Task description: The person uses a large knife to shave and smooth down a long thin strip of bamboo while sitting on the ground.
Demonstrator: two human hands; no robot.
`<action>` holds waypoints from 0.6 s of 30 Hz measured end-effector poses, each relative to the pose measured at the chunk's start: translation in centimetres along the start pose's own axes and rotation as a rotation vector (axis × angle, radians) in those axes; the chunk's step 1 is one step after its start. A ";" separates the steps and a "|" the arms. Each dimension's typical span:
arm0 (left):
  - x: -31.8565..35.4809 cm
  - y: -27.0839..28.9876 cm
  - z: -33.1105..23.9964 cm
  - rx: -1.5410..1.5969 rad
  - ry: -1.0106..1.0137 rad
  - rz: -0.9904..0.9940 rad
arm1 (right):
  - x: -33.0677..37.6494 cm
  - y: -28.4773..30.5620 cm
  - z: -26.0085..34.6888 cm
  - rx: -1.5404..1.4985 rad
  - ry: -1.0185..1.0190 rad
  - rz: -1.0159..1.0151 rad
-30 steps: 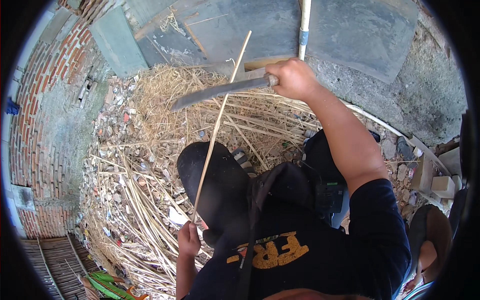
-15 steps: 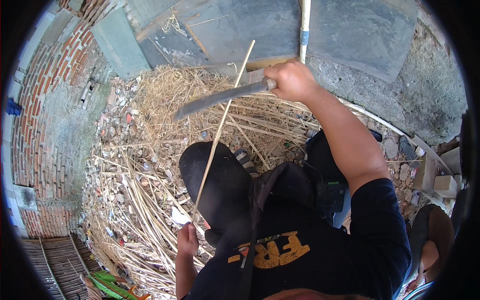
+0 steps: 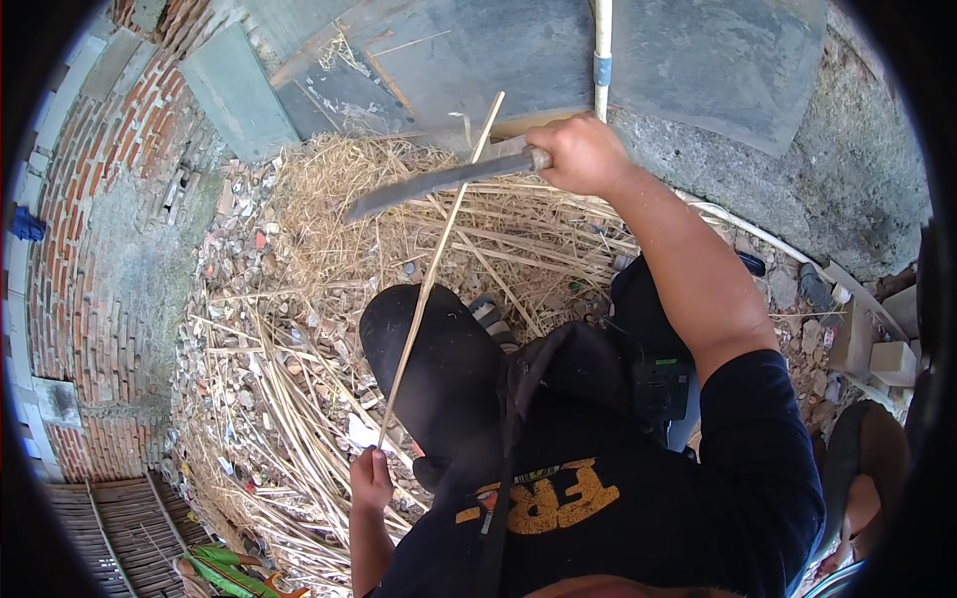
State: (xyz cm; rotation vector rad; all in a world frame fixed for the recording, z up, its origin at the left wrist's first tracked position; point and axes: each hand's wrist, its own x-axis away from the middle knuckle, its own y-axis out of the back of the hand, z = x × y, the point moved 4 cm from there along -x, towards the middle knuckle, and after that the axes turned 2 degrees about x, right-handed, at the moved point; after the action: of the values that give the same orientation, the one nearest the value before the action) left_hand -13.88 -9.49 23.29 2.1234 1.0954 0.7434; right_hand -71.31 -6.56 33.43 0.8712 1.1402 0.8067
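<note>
My right hand is closed round the handle of a machete, its long dark blade pointing left. The blade crosses the upper part of a thin bamboo strip; I cannot tell whether the two touch. My left hand grips the strip's lower end, and the strip slants up and away over my dark-clothed left knee. Its far end stands beyond the blade, where a pale thin curl shows. Beneath the machete lies a heap of fine tan shavings.
Long split strips lie on rubble to my left, with more strips ahead. A brick wall rises at left. Grey panels and a white pipe stand ahead. Wooden blocks sit at right.
The strip's far end has dipped slightly toward me. The machete, blurred before, is now sharper and its handle sits marginally higher. Both hands keep their grips.
</note>
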 end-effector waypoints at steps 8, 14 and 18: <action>0.4 0.4 0.2 -0.054 -0.056 -0.068 | 0.0 0.1 -3.7 -0.038 -0.295 0.071; -0.2 0.1 0.3 -0.085 -0.053 -0.035 | 0.4 0.6 -2.6 -0.031 -0.239 0.036; -0.3 -0.3 0.2 -0.033 -0.026 -0.014 | 0.0 0.7 0.3 0.060 -0.020 0.091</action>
State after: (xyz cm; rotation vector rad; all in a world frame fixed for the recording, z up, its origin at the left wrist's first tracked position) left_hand -14.08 -9.69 22.91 2.0900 1.0759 0.7212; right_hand -71.06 -6.31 34.08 0.9845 1.1181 0.8398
